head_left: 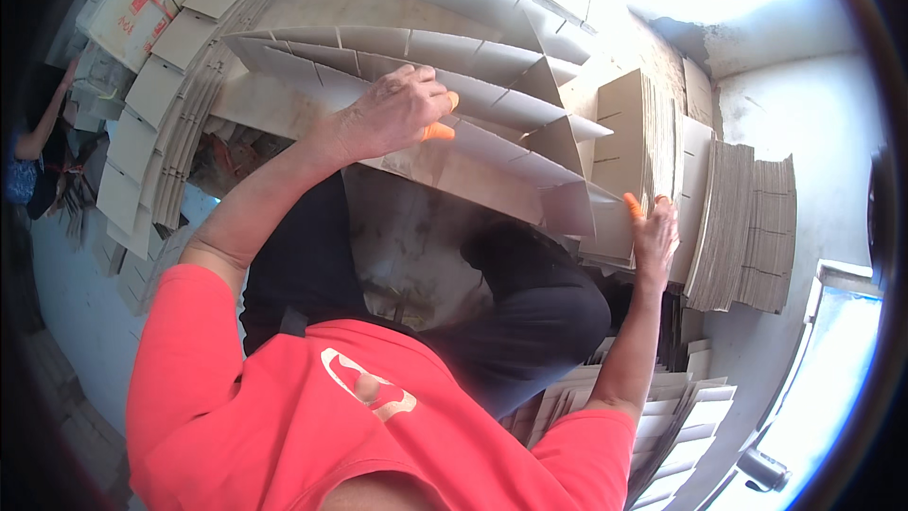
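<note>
A partly assembled cardboard divider [482, 118] stands on the bench ahead of me, its long slotted strips crossed by short ones at the right end. Over its middle is my left hand [402, 112], with orange covers on thumb and forefinger; their tips are apart, with nothing visible between them. My right hand [654, 238], also with orange finger covers, is at the near end of an upright stack of short slotted cardboard strips [662, 137]. Its thumb and forefinger grip the strips' edge; how many they hold I cannot tell.
More stacked strips [724, 227] stand against the right wall. Long slotted sheets [151, 104] are piled at left, beside a marked carton [147, 5]. Finished-looking dividers [681, 426] lie at lower right. Another person's arm [47, 118] shows at far left.
</note>
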A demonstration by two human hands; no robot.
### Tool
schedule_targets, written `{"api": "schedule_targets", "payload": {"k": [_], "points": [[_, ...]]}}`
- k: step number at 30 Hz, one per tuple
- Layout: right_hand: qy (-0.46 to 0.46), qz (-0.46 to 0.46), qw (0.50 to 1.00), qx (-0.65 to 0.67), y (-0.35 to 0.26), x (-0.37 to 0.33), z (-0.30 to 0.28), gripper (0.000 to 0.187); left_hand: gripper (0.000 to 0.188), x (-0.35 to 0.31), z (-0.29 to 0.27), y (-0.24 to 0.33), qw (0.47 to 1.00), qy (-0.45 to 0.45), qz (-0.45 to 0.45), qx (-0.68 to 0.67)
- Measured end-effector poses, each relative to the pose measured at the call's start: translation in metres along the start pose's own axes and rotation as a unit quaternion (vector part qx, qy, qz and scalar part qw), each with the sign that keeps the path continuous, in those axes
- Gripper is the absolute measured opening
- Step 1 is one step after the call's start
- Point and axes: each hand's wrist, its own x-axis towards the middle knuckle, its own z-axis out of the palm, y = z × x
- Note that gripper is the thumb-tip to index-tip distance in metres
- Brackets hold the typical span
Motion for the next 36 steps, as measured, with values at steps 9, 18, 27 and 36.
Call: {"api": "schedule_targets", "payload": {"k": [9,18,27,36], "points": [[-0.009,-0.014,1.000,0.007,0.003,-0.010,0.014,0.027,0.029,-0.002,0.008,0.008,0.977,-0.188,-0.061,-0.076],[0.030,0.064,0.991,0.116,-0.007,-0.001,-0.002,0.030,0.077,0.007,0.035,-0.007,0.997,-0.046,-0.033,0.061],[0.225,0.151,0.920,0.282,-0.020,0.013,-0.072,0.008,0.063,0.001,-0.014,0.026,0.994,-0.020,-0.104,-0.028],[0.048,0.004,0.916,0.399,-0.097,0.018,-0.106,0.042,0.020,-0.023,0.033,0.021,0.993,-0.022,-0.071,-0.088]]}}
